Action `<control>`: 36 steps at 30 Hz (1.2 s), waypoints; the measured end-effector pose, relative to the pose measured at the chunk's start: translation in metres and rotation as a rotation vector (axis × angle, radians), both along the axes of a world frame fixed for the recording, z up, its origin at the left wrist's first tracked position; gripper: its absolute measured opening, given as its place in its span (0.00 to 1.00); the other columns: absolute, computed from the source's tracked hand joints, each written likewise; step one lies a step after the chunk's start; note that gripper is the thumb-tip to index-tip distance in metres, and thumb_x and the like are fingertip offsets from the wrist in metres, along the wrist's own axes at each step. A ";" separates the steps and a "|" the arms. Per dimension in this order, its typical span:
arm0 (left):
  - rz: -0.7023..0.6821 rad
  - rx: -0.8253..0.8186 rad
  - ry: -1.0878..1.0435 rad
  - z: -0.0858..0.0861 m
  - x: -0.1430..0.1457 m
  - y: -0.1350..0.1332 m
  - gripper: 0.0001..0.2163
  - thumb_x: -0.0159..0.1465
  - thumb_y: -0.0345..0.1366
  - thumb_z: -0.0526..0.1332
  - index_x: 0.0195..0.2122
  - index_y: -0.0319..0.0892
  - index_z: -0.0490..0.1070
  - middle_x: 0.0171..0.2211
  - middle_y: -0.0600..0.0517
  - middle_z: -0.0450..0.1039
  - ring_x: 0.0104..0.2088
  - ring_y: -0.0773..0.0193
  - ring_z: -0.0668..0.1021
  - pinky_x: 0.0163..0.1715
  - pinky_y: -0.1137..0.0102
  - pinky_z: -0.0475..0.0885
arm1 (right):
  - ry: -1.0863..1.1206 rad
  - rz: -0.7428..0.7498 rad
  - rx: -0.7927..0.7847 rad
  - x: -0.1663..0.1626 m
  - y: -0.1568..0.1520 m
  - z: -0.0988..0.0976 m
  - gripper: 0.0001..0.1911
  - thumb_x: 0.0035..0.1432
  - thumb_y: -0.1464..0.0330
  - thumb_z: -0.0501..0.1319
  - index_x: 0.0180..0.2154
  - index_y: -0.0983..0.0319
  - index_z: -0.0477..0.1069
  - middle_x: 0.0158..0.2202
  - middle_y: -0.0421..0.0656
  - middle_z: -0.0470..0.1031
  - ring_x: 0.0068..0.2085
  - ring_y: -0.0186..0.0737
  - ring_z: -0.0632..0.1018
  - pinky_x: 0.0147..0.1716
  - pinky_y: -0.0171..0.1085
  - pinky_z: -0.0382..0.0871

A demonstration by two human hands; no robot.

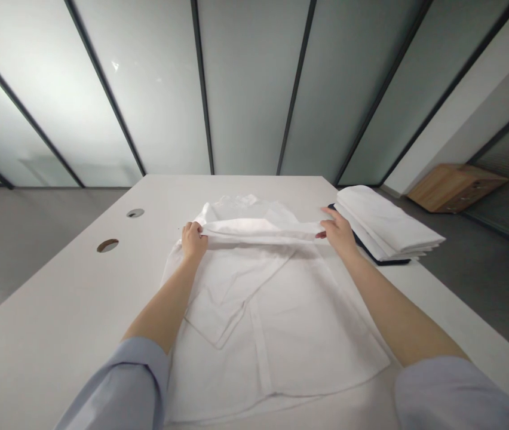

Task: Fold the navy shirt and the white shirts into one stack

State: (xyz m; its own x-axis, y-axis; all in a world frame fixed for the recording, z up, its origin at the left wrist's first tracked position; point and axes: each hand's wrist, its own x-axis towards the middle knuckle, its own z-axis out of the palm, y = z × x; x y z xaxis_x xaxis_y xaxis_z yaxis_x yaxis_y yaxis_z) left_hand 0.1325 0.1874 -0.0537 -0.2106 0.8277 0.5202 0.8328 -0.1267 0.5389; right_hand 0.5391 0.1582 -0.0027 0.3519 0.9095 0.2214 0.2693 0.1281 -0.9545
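Note:
A white shirt (308,322) lies spread on the table, its hem towards me and a centre seam running up from it. An angular piece of its cloth, perhaps a sleeve end, lies across the left half. Towards the far end, a band of the cloth is lifted into a straight crosswise fold. My left hand (194,240) is closed round the left end of this fold. At the right end, my right hand (337,233) pinches the cloth, with one finger stretched out. Beyond the fold, the far part of the shirt lies crumpled.
A stack of folded white cloth (384,221) rests on a dark flat board (389,262) at the table's right edge. Two round holes (108,245) pierce the white table (79,316) at left. Behind are frosted glass panels (250,89) and a wooden cabinet (449,186).

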 end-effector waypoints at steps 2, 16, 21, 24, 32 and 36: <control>0.020 0.019 -0.049 -0.002 -0.002 0.002 0.12 0.47 0.23 0.56 0.26 0.47 0.54 0.31 0.50 0.62 0.38 0.55 0.70 0.40 0.63 0.66 | -0.044 0.163 0.014 0.009 -0.009 0.001 0.18 0.44 0.64 0.58 0.39 0.61 0.74 0.33 0.42 0.77 0.35 0.43 0.77 0.33 0.40 0.74; -0.171 -0.113 0.118 0.009 0.003 -0.005 0.16 0.49 0.25 0.55 0.40 0.45 0.67 0.39 0.48 0.71 0.44 0.55 0.73 0.45 0.63 0.68 | 0.179 0.187 -0.241 0.035 -0.072 0.021 0.18 0.49 0.60 0.54 0.38 0.61 0.75 0.32 0.49 0.78 0.40 0.56 0.79 0.41 0.50 0.72; -0.515 -0.488 0.165 0.036 -0.015 -0.009 0.19 0.49 0.33 0.57 0.44 0.44 0.72 0.39 0.50 0.75 0.41 0.56 0.76 0.43 0.66 0.70 | 0.198 0.378 -0.484 0.049 -0.107 0.007 0.24 0.41 0.56 0.57 0.38 0.61 0.76 0.34 0.52 0.80 0.41 0.59 0.79 0.38 0.50 0.72; -0.655 -0.776 0.071 0.053 -0.031 -0.012 0.23 0.52 0.41 0.59 0.51 0.46 0.71 0.44 0.50 0.76 0.45 0.55 0.76 0.45 0.67 0.69 | 0.179 0.560 -0.585 0.055 -0.133 -0.003 0.23 0.36 0.54 0.65 0.35 0.60 0.76 0.34 0.51 0.80 0.39 0.58 0.79 0.38 0.48 0.72; -0.203 -0.620 0.349 0.042 -0.008 -0.006 0.20 0.63 0.47 0.55 0.53 0.45 0.68 0.50 0.46 0.73 0.50 0.54 0.75 0.48 0.65 0.67 | -0.076 0.616 -0.626 0.068 -0.139 -0.006 0.26 0.46 0.44 0.64 0.34 0.61 0.76 0.35 0.49 0.79 0.39 0.49 0.79 0.43 0.46 0.71; -0.057 -0.508 0.427 0.022 0.008 -0.002 0.19 0.64 0.43 0.52 0.54 0.44 0.66 0.56 0.41 0.67 0.55 0.47 0.70 0.49 0.58 0.66 | -0.260 0.341 -0.370 0.049 -0.085 -0.013 0.20 0.49 0.49 0.64 0.32 0.59 0.76 0.38 0.47 0.79 0.45 0.50 0.77 0.51 0.47 0.67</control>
